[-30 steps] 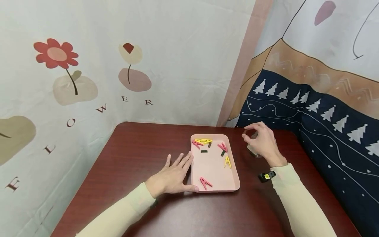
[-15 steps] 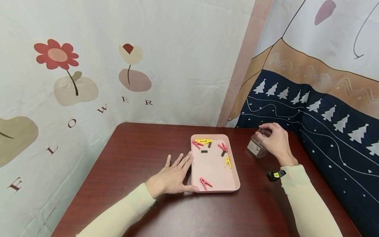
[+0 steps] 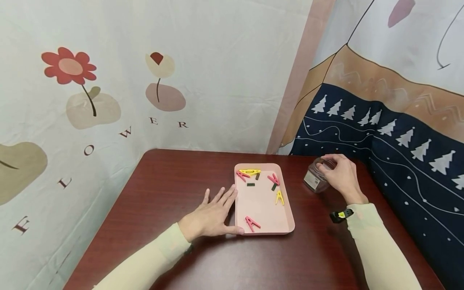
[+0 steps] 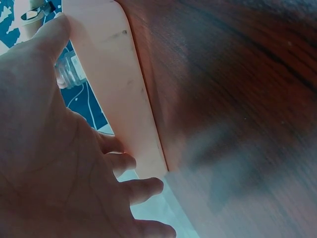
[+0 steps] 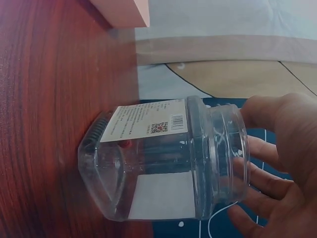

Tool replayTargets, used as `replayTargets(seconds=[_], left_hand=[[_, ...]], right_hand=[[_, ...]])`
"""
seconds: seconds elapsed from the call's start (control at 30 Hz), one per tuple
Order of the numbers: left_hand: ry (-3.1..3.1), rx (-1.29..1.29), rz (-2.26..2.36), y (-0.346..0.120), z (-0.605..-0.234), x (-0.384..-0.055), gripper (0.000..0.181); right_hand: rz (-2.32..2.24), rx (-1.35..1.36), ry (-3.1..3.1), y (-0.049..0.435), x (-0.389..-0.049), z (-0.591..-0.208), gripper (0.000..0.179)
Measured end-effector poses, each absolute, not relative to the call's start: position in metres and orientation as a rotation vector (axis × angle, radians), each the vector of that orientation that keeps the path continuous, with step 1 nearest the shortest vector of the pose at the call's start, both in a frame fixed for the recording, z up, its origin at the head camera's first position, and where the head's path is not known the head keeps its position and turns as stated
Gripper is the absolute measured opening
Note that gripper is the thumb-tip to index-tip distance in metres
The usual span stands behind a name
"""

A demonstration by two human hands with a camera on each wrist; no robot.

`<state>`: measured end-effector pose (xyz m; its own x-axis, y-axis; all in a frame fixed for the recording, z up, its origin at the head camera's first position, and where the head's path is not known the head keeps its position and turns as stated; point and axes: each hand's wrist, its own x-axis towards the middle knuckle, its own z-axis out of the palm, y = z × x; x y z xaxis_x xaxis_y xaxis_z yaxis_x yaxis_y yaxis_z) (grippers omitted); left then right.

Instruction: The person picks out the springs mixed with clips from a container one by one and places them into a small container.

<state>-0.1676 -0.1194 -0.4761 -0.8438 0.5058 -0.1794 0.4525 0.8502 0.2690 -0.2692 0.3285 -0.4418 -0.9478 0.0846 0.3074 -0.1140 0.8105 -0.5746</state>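
My left hand (image 3: 210,213) lies with straight fingers against the left wall of a pink tray (image 3: 262,213), the thumb at its near corner. In the tray are pink clothespins (image 3: 251,224), yellow clothespins (image 3: 279,197) and small dark springs (image 3: 251,184). My right hand (image 3: 342,175) is at the mouth of a clear jar (image 3: 314,177) on the table. Seen from the right wrist, its fingers are loosely spread around and partly inside the jar's threaded neck (image 5: 228,153), with nothing visible between them. A dark coiled spring (image 5: 94,133) and something red show inside the jar.
The dark red table (image 3: 174,181) meets a pale flower-printed curtain (image 3: 217,80) at the back. A navy tree-printed cloth (image 3: 398,161) hangs close beside the jar on the right. A wrist device (image 3: 341,216) hangs under my right wrist.
My right hand has moved right, from beside the jar to its mouth; the spring it pinched earlier is no longer seen between its fingers. My left hand and the tray keep their places.
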Motion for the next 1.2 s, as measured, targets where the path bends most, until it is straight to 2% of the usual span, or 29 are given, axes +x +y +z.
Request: replayTargets(seconds=[0.23, 0.53, 1.2], left_hand=[[2.782, 0.741, 0.313, -0.1189, -0.4742, -0.1666, 0.130], [2.783, 0.741, 0.291, -0.1191, -0.4754, -0.1674, 0.130], [2.789, 0.726, 0.300, -0.1189, -0.4771, -0.1675, 0.130]], right_hand=[[0.886, 0.013, -2.687, 0.3286, -0.2689, -0.4422, 0.040], [0.851, 0.020, -2.718, 0.3307, -0.2704, -0.4438, 0.054], [0.853, -0.006, -2.697, 0.3283, -0.2682, -0.4478, 0.048]])
